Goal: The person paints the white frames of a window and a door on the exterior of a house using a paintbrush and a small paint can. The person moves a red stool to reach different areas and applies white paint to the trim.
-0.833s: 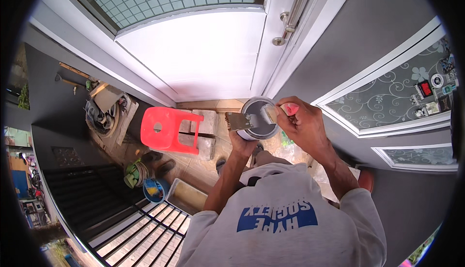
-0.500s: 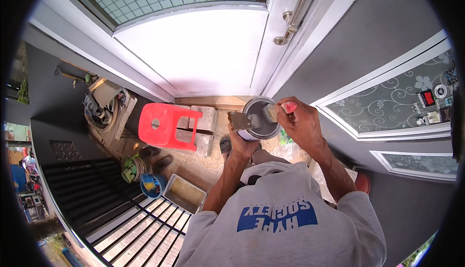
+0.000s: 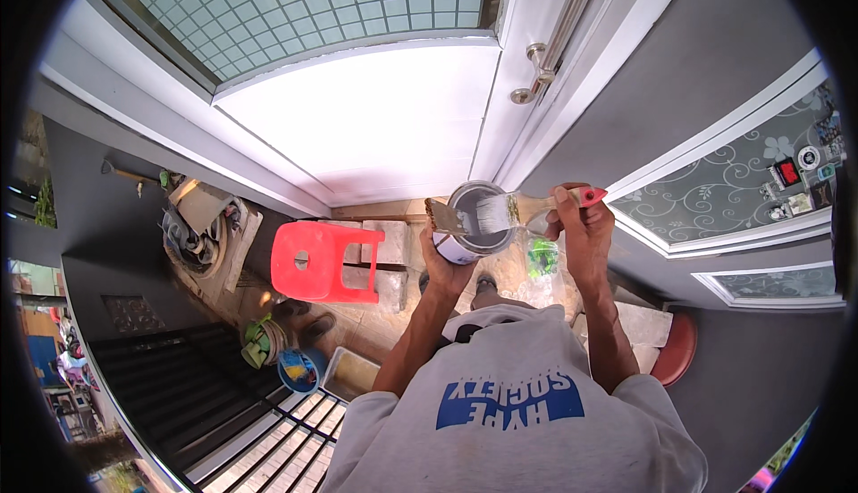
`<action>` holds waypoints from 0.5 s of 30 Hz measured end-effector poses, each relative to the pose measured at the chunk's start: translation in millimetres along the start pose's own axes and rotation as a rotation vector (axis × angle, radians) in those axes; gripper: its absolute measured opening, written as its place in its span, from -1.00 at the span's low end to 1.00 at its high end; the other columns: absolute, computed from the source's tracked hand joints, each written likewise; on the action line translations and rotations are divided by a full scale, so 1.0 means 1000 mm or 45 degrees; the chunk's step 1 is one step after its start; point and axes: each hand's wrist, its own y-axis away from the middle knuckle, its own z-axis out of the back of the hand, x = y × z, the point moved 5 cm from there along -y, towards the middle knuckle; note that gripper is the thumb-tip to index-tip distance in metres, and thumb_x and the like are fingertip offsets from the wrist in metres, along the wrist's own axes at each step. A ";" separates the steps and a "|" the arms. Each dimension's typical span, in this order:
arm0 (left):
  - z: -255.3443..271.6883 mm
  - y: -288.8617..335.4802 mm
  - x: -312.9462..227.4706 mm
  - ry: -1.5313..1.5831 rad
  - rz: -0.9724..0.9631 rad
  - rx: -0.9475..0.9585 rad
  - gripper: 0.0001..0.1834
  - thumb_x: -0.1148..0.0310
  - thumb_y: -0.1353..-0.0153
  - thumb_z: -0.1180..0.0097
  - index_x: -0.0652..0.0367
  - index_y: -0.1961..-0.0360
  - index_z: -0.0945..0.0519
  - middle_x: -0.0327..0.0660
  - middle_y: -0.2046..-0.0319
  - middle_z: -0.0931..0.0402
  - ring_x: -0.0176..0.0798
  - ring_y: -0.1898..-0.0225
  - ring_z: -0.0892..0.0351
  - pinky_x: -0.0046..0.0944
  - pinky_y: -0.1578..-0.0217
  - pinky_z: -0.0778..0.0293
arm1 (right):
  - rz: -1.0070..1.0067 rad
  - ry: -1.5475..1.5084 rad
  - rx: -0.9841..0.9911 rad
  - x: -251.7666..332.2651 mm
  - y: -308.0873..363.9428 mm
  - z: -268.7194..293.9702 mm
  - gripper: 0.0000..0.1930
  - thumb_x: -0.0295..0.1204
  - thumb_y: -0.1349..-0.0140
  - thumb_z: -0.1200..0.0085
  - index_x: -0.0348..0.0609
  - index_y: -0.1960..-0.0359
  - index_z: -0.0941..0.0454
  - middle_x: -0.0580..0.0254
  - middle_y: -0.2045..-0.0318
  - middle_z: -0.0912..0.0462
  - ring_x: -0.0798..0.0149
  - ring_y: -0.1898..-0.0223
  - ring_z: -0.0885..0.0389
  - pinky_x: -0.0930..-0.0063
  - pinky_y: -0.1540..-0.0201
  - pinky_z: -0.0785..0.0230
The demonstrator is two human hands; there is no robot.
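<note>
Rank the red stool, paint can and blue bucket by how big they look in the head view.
1. Red stool
2. Paint can
3. Blue bucket
The can is nearer the camera than the bucket, so their real sizes are unsure.

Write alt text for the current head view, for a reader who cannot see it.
A person's right hand holds a red-ended paintbrush, its pale bristles at the mouth of an open paint can held in the left hand. A flat, stained blade sits at the can's left rim. A red stool stands to the left, near a white door.
</note>
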 end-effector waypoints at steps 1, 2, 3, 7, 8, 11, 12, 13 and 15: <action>-0.005 0.000 -0.003 -0.017 0.011 -0.002 -0.31 -0.28 -0.37 0.12 -0.03 -0.29 -0.49 -0.22 -0.20 -0.54 -0.08 -0.23 -0.52 0.16 -0.23 -0.46 | -0.047 -0.140 -0.035 -0.009 -0.001 0.004 -0.71 -0.26 -0.43 -0.19 -0.31 0.15 -0.64 0.32 0.54 -0.62 0.49 0.60 -0.55 0.53 0.52 -0.43; -0.005 -0.002 -0.004 -0.036 0.020 0.009 -0.31 -0.28 -0.37 0.14 -0.03 -0.30 -0.48 -0.21 -0.21 -0.53 -0.07 -0.24 -0.51 0.17 -0.23 -0.46 | -0.092 -0.279 -0.067 -0.021 -0.002 0.008 -0.69 -0.24 -0.43 -0.18 -0.32 0.13 -0.64 0.32 0.54 -0.62 0.49 0.61 -0.55 0.52 0.53 -0.42; -0.002 -0.005 -0.006 -0.059 0.021 0.021 -0.30 -0.29 -0.38 0.15 -0.04 -0.31 -0.47 -0.21 -0.23 -0.52 -0.06 -0.25 -0.51 0.18 -0.23 -0.45 | -0.133 -0.417 -0.046 -0.036 -0.002 0.010 -0.65 -0.19 -0.44 -0.15 -0.30 0.10 -0.63 0.33 0.54 -0.60 0.45 0.62 -0.53 0.48 0.53 -0.41; -0.009 -0.008 -0.011 -0.182 0.009 0.022 -0.13 -0.39 -0.31 0.18 -0.02 -0.44 -0.31 -0.08 -0.36 -0.38 0.11 -0.36 -0.39 0.32 -0.27 -0.39 | -0.448 -0.846 0.004 -0.084 0.006 0.006 -0.70 -0.21 -0.45 -0.11 -0.22 0.08 -0.59 0.34 0.51 -0.60 0.43 0.54 -0.56 0.41 0.43 -0.47; -0.012 -0.008 -0.012 -0.193 0.015 0.014 -0.14 -0.39 -0.31 0.17 -0.03 -0.43 -0.32 -0.08 -0.35 -0.39 0.10 -0.34 -0.40 0.32 -0.24 -0.41 | -0.491 -0.908 0.006 -0.091 0.008 0.004 -0.71 -0.22 -0.45 -0.09 -0.22 0.08 -0.58 0.35 0.50 -0.60 0.44 0.51 -0.57 0.41 0.42 -0.47; -0.019 -0.010 -0.015 -0.212 0.026 -0.021 -0.18 -0.37 -0.30 0.14 -0.04 -0.40 -0.35 -0.09 -0.31 -0.42 0.09 -0.28 -0.45 0.31 -0.16 -0.46 | -0.576 -1.046 0.040 -0.107 0.014 -0.001 -0.73 -0.23 -0.45 -0.04 -0.18 0.05 -0.52 0.33 0.41 -0.60 0.41 0.41 -0.60 0.35 0.33 -0.52; -0.023 -0.012 -0.015 -0.213 0.031 -0.027 -0.19 -0.37 -0.30 0.12 -0.05 -0.38 -0.37 -0.10 -0.29 -0.43 0.08 -0.26 -0.46 0.30 -0.13 -0.47 | -0.588 -1.069 0.057 -0.105 0.016 -0.004 -0.72 -0.20 -0.45 -0.06 -0.15 0.04 -0.52 0.33 0.41 -0.61 0.41 0.42 -0.61 0.36 0.32 -0.51; -0.027 -0.015 -0.014 -0.213 0.039 -0.033 -0.21 -0.36 -0.30 0.11 -0.05 -0.36 -0.39 -0.10 -0.27 -0.45 0.08 -0.23 -0.48 0.30 -0.10 -0.48 | -0.598 -1.091 0.073 -0.102 0.020 -0.009 -0.71 -0.18 -0.44 -0.07 -0.12 0.03 -0.52 0.33 0.41 -0.62 0.41 0.42 -0.61 0.37 0.30 -0.50; -0.026 -0.016 -0.016 -0.195 0.064 -0.007 -0.23 -0.35 -0.29 0.09 -0.06 -0.33 -0.41 -0.11 -0.24 -0.46 0.07 -0.20 -0.49 0.29 -0.06 -0.49 | -0.550 -1.115 0.209 -0.104 0.023 -0.010 -0.67 -0.13 -0.41 -0.10 -0.09 -0.01 -0.51 0.24 0.33 -0.69 0.32 0.39 -0.67 0.26 0.20 -0.57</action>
